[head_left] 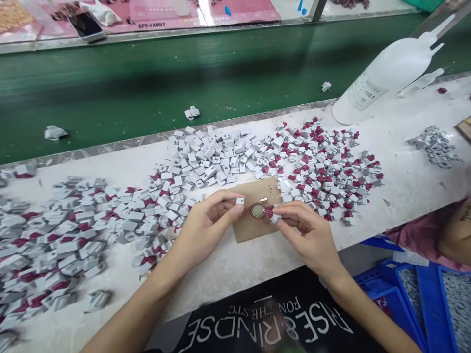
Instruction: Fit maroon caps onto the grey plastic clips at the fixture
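My left hand (pixel 206 223) pinches a small light-grey plastic block (pixel 240 201) between thumb and forefinger. In the fingertips of my right hand (pixel 307 233) is a small dark-red and white plastic piece (pixel 271 213). Both hands hover over a brown cardboard square (pixel 246 233). A small round dish with a beaded metal rim (pixel 258 211) sits on the cardboard between them, close to the right fingertips. Tiny bits lie near the card's far edge. Behind the left hand spreads a pile of grey blocks (pixel 217 152); beyond the right is a pile of grey-and-red pieces (pixel 320 166).
More grey and red parts (pixel 66 240) cover the table's left. A white plastic bottle (pixel 382 78) stands at the back right, near a small grey heap (pixel 436 146). A green belt (pixel 147 73) runs behind. Blue bins (pixel 401 294) and another person's arm (pixel 454 230) are at right.
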Tool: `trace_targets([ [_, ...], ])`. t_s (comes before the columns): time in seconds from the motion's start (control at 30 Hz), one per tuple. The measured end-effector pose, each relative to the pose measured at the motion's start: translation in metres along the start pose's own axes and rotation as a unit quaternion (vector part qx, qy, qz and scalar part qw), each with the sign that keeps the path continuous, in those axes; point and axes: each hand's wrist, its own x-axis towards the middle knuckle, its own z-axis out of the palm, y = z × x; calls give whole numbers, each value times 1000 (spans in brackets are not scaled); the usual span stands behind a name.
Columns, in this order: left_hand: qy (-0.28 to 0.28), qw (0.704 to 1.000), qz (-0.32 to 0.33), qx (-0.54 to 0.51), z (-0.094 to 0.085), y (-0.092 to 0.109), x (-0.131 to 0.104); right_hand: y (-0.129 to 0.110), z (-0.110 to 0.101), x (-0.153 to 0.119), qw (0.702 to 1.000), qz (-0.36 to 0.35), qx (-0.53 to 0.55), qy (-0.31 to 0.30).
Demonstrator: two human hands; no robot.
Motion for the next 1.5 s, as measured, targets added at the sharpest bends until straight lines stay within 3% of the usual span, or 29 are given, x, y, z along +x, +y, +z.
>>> trace_targets([
  [0.2, -14, 999, -3, -28, 6, -6, 0, -4, 5, 5, 996, -36, -77, -12],
  [0.47, -38, 998, -4, -40, 5, 2, 6, -10, 7, 8, 996, -30, -79, -23],
  [0.73, -77, 993, 6, -87, 14, 22, 18, -22, -5, 21, 997, -11, 52, 55],
  [0.87, -88, 989, 14, -116, 24, 34, 25, -26, -6, 32, 993, 5, 103, 59],
  [1.23, -90, 986, 26, -136, 35, 40, 34, -22, -9, 35, 993, 17, 99, 69],
  [1.5, -105, 988, 40, -103, 33, 39, 33, -31, -11, 39, 997, 19, 61, 36],
])
